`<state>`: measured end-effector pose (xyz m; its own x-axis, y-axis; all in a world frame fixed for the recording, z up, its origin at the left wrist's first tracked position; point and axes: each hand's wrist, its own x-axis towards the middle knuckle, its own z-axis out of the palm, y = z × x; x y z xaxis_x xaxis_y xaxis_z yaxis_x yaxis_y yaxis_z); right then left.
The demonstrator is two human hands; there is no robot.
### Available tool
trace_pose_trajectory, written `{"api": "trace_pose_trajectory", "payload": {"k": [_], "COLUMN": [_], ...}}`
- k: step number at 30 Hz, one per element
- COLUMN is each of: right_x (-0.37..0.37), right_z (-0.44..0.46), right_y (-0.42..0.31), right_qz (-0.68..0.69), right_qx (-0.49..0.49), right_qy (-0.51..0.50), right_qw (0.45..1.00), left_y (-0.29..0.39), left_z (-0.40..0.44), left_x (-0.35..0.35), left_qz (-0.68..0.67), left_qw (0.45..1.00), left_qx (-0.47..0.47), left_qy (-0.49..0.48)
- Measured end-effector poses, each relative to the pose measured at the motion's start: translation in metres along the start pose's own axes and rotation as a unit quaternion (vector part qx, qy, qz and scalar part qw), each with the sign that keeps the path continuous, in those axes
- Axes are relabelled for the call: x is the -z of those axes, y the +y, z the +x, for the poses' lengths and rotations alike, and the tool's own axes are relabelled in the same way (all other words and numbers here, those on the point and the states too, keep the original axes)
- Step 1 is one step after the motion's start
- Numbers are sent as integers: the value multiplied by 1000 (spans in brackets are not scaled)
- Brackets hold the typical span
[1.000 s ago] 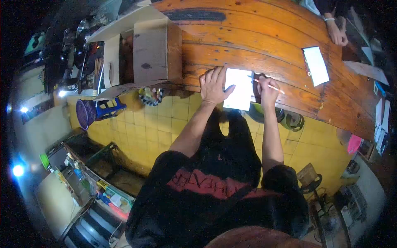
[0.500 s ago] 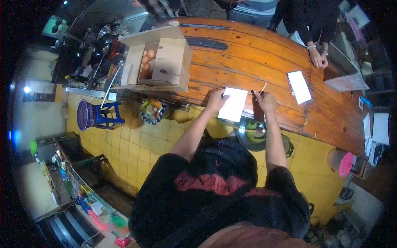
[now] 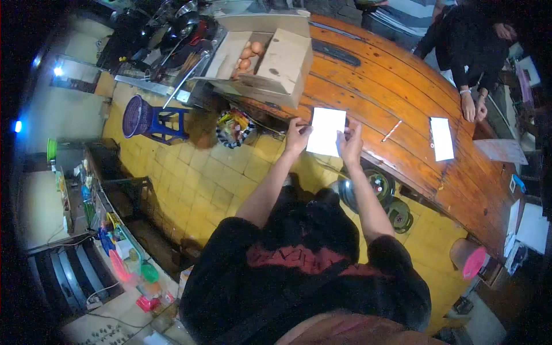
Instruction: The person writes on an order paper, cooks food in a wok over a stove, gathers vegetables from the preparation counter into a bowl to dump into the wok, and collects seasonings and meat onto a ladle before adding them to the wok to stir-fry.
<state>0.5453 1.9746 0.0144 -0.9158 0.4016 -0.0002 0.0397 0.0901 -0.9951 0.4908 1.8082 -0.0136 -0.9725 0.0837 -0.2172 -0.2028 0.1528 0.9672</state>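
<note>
A blank-looking white sheet or pad of paper (image 3: 326, 131) is held at the table's front edge between my two hands. My left hand (image 3: 296, 138) grips its left edge. On the right edge, the thumb of my right hand (image 3: 351, 144) presses against the paper, with the fingers behind it. To the right, a slim striped pen or pencil (image 3: 392, 131) lies on the wooden table (image 3: 368, 92), apart from my hand. Further right lies a second white paper (image 3: 441, 139).
An opened cardboard box (image 3: 290, 57) with several brown eggs (image 3: 246, 54) stands on the left. A co-worker's hands (image 3: 472, 108) rest at the far right edge. Below are a blue stool (image 3: 167, 123), a basket of packets (image 3: 236, 127) and green gas cylinders (image 3: 397, 215).
My right hand has let go of the pen, which now lies on the table, and has moved left to the paper's right edge. The whole view has shifted and turned.
</note>
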Motion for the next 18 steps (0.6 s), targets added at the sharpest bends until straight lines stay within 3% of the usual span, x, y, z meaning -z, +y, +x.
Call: {"api": "trace_pose_trajectory", "payload": {"k": [3,5,7,9,11,13,14,17,18], "right_x": [-34,-52,-69,-83,-90,-98,-105,-121,-124], "right_z": [10,16,9,9,11,9,9,3,7], "right_y": [18,40,28,31,25,27,27,38,53], "right_qz": [-61,-207,-186,-291,-323,-323,-326,-333,-266], "right_qx": [41,40,49,130,130,143,143,138,70], "right_qy": [47,67,107,140,133,102,106,183,161], "right_qw": [996,975,975,937,928,930,929,914,948], "left_y": [-15,14,-4,-1,-2,5,16,47,62], "left_z": [-3,-18,-9,-22,-24,-32,-36,-35,-35], "left_x": [28,46,67,90,118,146,161,194,201], "left_qz": [47,-25,12,-53,-51,-34,15,83,108], "left_qw": [999,998,1000,997,997,999,998,970,956], "left_qx": [-3,60,20,59,51,11,-55,-207,-250], "left_qy": [25,4,18,0,-11,10,36,93,110]}}
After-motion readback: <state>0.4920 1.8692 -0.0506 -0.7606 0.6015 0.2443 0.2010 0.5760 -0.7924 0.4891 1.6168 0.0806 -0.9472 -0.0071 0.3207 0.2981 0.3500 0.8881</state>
